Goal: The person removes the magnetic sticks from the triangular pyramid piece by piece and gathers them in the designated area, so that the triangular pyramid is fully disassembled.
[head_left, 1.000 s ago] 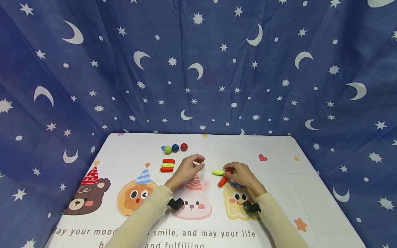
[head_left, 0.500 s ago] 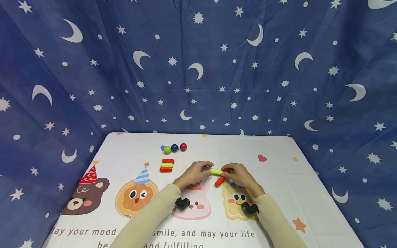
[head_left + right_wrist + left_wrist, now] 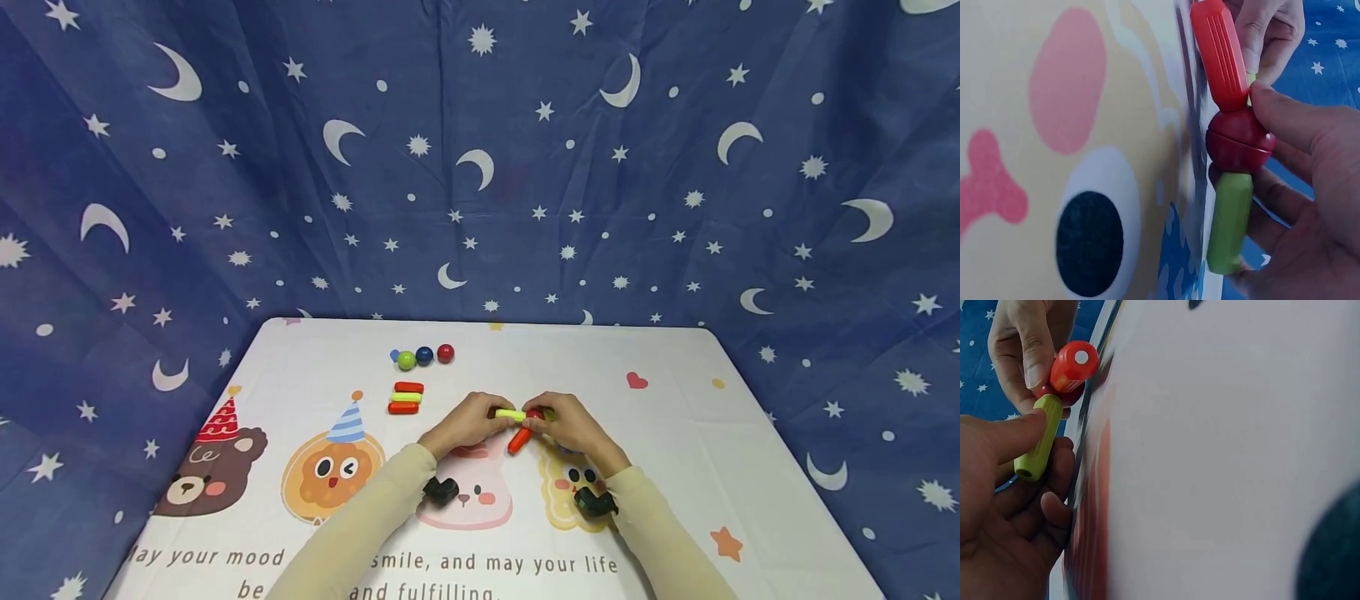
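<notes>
My left hand (image 3: pixel 474 419) pinches a yellow-green ribbed stick (image 3: pixel 1034 459) between thumb and fingers. Its far end meets a dark red ball (image 3: pixel 1238 144), which my right hand (image 3: pixel 566 425) grips. From that ball a red stick (image 3: pixel 1219 56) juts toward the near side. A second green stick (image 3: pixel 1230 225) extends from the ball's other side, beside the curled right fingers. In the head view this second stick is mostly hidden behind the right hand. Whether the yellow-green stick sits inside a hole in the ball I cannot tell.
Two red sticks with a yellow-green stick (image 3: pixel 407 397) between them lie left of the hands. Behind them, green (image 3: pixel 406 360), blue (image 3: pixel 424 356) and red (image 3: pixel 446 353) balls stand in a row. A printed white cloth (image 3: pixel 675 500) covers the table; a blue starry curtain (image 3: pixel 480 208) hangs behind.
My left hand has moved right and taken hold of the yellow-green stick's free end. My right hand has shifted slightly left with the ball and sticks.
</notes>
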`<state>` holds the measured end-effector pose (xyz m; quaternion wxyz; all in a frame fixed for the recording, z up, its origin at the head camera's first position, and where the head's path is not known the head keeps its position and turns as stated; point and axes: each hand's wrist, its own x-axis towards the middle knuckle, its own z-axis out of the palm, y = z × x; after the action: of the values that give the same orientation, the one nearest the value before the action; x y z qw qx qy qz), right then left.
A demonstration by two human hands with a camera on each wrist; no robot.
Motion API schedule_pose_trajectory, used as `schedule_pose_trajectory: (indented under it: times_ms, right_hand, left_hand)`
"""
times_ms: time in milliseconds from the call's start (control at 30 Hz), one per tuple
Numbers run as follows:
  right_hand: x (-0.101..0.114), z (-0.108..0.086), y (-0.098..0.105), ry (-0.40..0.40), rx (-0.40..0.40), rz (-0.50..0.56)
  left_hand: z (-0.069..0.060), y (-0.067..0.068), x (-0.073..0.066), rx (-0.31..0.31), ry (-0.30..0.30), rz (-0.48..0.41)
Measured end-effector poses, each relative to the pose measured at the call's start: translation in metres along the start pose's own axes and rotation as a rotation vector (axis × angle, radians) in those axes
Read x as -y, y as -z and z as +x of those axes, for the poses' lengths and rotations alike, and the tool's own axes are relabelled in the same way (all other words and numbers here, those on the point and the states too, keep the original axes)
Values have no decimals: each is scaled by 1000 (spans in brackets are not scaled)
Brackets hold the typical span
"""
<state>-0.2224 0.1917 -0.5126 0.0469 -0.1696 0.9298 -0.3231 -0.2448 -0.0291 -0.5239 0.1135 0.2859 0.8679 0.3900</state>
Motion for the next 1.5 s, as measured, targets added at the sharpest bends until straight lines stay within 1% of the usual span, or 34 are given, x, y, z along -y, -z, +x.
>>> schedule_pose_trajectory:
  times_ms: [133, 433, 600, 667, 833, 967, 1233, 1500]
  right_hand:
    - [1, 1, 0, -31, 22, 1]
    - [2, 4, -3, -29, 16, 21]
    - [5, 5, -3, -44, 22, 30]
    - [4, 5, -3, -54, 16, 30]
    - [-1, 4, -1, -80, -2, 42]
    - [-3, 2, -1, -98, 0, 49]
    - [-3, 1, -2, -127, 3, 63]
    - [-1, 0, -2, -145, -4, 57]
  left_hand:
    - [0, 0, 1, -1, 2, 3]
    - [-2, 4, 4, -6, -17, -8]
    - [-4, 6, 7, -6, -26, -12]
    - [-5, 8, 8, -11, -13, -15]
    - [-9, 14, 11, -38, 56, -40]
    - [-13, 17, 11, -46, 85, -50]
    - [-26, 25, 10, -86, 103, -94]
    - [-40, 30, 15, -132, 117, -117]
